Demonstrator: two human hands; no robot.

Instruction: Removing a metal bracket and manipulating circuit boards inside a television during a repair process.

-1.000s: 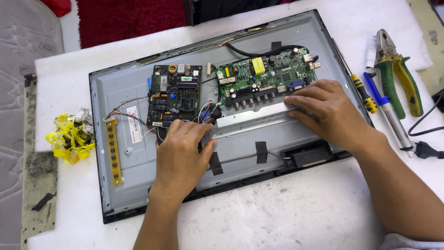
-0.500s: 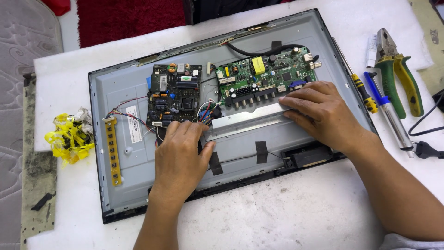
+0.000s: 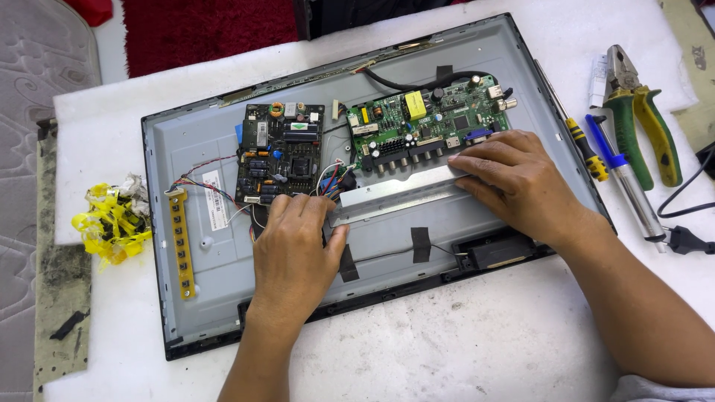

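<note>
An opened flat-screen panel [image 3: 208, 149] lies back-up on a white table. A dark power board [image 3: 287, 152] and a green main board [image 3: 424, 119] are mounted on it. Below the boards runs a long silver metal strip [image 3: 398, 197]. My left hand [image 3: 294, 253] rests palm down at the strip's left end, fingertips near a bundle of coloured wires [image 3: 331, 179]. My right hand [image 3: 514, 182] presses flat on the strip's right end, just under the green board. Neither hand grips anything.
A yellow button strip [image 3: 181, 242] lies at the panel's left. Crumpled yellow tape [image 3: 112, 219] sits left of the panel. To the right lie a yellow-handled screwdriver [image 3: 585, 152], a blue-handled tool [image 3: 625, 182], green pliers [image 3: 640, 119] and a black plug [image 3: 689, 240].
Both hands stay on the silver strip; the right hand has shifted very slightly. Nothing else has moved.
</note>
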